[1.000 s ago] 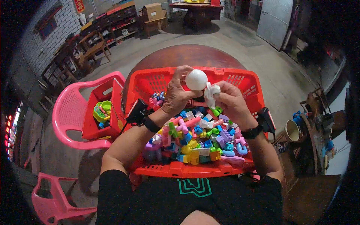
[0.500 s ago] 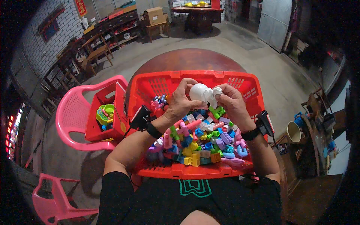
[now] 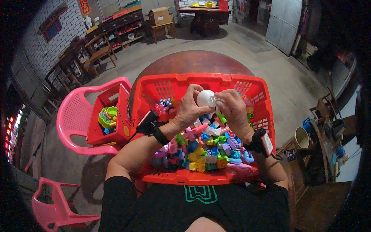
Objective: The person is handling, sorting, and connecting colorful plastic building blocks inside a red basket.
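Observation:
Above the red plastic basket (image 3: 201, 179), my left hand (image 3: 188, 108) curls its thumb and fingers around a smooth, round white toy (image 3: 205, 98). My right hand (image 3: 234, 110) is closed at the toy's right end, its fingertips against the bumpy white part, which is mostly hidden behind them. Beneath both hands lies a heap of colourful toy building blocks (image 3: 212, 139) in pink, yellow, blue, green, purple and white. Each wrist wears a black strap with a small device.
The basket stands on a round brown table (image 3: 193, 60). To the left, a pink plastic chair (image 3: 75, 102) holds a red box (image 3: 96, 133) with a green toy (image 3: 110, 115) inside. Another pink chair (image 3: 58, 203) is at lower left. A pale bucket (image 3: 302, 137) stands at right.
My right hand has turned and lowered slightly, and its wrist device now faces differently. The toy has rotated and sits a little lower, with its bumpy end now mostly covered.

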The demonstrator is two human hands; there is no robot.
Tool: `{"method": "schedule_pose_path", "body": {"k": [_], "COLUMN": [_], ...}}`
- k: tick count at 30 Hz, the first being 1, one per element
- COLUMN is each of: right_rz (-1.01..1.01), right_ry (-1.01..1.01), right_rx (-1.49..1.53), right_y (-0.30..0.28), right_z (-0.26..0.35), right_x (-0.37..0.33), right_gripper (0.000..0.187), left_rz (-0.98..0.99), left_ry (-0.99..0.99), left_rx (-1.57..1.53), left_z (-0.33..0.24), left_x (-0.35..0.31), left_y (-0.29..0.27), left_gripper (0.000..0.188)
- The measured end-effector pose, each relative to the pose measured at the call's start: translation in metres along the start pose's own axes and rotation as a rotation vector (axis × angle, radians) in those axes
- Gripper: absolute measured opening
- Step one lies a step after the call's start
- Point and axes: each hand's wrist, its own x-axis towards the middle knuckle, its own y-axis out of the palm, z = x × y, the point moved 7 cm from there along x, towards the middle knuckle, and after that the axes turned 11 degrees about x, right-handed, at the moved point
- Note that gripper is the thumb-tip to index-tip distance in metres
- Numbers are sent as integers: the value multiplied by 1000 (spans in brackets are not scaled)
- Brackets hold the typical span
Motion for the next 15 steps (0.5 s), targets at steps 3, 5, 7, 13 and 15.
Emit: {"method": "schedule_pose_path", "body": {"k": [3, 5, 7, 13, 15], "right_rz": [5, 4, 4, 45, -11], "right_ry": [-29, -75, -120, -78, 181], "right_rx": [-48, -96, -143, -170, 78], "right_y": [0, -1, -1, -8, -15], "right_z": [3, 5, 7, -8, -31], "right_x": [-3, -1, -1, -1, -2], "right_gripper": [22, 22, 23, 20, 18], "left_rz": [-20, -24, -39, 125, 139], "left_ry": [3, 3, 60, 54, 0], "left_rx": [38, 47, 78, 117, 93], "left_z": [-3, -3, -4, -6, -5], "left_x": [-2, -3, -3, -6, -7], "left_y": [4, 5, 5, 14, 15], "left_gripper": [63, 63, 63, 59, 60]}}
